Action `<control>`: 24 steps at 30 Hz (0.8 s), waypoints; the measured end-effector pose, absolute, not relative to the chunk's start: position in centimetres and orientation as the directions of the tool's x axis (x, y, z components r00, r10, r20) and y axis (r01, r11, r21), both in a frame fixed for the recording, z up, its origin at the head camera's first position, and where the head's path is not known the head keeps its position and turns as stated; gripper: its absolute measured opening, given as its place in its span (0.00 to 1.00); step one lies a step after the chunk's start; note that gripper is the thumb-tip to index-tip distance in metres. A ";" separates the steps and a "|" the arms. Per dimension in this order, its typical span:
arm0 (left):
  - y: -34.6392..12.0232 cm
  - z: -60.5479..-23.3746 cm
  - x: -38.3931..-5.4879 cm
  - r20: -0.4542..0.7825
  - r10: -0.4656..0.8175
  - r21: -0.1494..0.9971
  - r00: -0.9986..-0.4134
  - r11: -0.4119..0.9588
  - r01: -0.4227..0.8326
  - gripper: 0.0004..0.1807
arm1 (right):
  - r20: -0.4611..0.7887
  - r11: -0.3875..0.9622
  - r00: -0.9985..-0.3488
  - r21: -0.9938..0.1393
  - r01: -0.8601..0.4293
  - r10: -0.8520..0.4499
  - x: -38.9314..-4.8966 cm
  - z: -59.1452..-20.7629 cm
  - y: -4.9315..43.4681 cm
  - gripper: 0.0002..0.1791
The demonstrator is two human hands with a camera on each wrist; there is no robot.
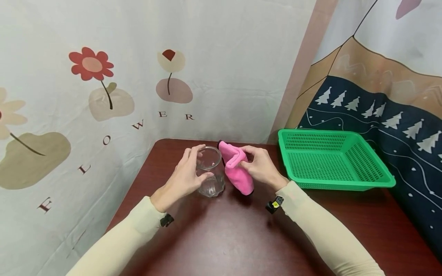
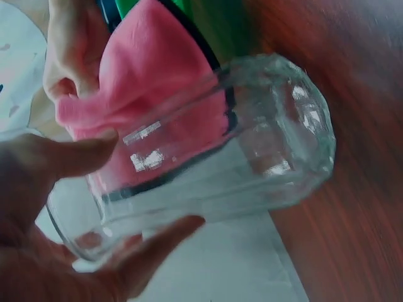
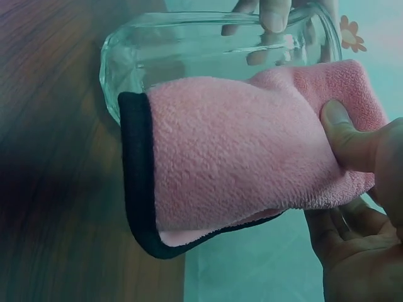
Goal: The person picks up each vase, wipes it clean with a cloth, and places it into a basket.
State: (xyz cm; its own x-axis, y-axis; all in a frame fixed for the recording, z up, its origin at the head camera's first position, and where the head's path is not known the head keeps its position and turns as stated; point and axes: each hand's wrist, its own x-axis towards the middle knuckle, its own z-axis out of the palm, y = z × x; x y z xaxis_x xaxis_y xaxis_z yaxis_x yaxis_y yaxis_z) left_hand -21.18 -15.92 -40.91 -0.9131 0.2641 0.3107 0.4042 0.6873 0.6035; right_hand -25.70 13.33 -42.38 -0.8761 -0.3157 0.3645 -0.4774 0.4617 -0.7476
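Note:
A clear glass jar [image 1: 211, 186] stands roughly upright with its open mouth at the top; whether its base touches the table I cannot tell. My left hand [image 1: 183, 173] holds it near the rim, thumb on one side and fingers on the other, as the left wrist view also shows. Just to the right, a folded pink cloth [image 1: 238, 172] with dark edging hangs from my right hand [image 1: 259, 165]. In the right wrist view the thumb [image 3: 346, 135] pinches the cloth from above, with fingers beneath. The cloth hangs close beside the jar; contact between them is unclear.
A green plastic basket [image 1: 340, 186] with slatted sides sits at the right rear of the dark reddish table [image 1: 228, 245]. Behind the table hangs a pale curtain [image 1: 221, 76] printed with flowers and letters. A patterned cloth [image 1: 380, 99] with mountains and trees hangs at right.

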 end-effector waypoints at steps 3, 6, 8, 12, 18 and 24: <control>-16.2 -40.9 -21.9 0.292 0.328 0.640 -0.898 0.631 0.439 0.55 | 0.365 0.463 -0.872 -0.742 -0.484 -0.325 -25.7 -42.5 13.4 0.25; -16.4 -40.8 -22.5 0.276 0.389 0.649 -0.879 0.599 0.469 0.56 | 0.372 0.470 -0.867 -0.732 -0.494 -0.332 -25.8 -42.7 13.3 0.27; -16.5 -40.8 -22.9 0.265 0.423 0.646 -0.866 0.589 0.485 0.56 | 0.379 0.473 -0.861 -0.722 -0.504 -0.339 -25.8 -42.7 13.1 0.29; -16.9 -40.8 -23.4 0.247 0.469 0.645 -0.848 0.574 0.505 0.58 | 0.399 0.477 -0.841 -0.696 -0.537 -0.364 -25.9 -42.9 12.4 0.29; -17.4 -41.0 -23.9 0.253 0.516 0.634 -0.818 0.551 0.543 0.57 | 0.421 0.408 -0.801 -0.701 -0.585 -0.426 -26.0 -43.6 10.4 0.28; -17.5 -41.5 -24.2 0.280 0.537 0.604 -0.796 0.546 0.581 0.57 | 0.439 0.418 -0.781 -0.670 -0.614 -0.444 -26.3 -43.8 9.6 0.23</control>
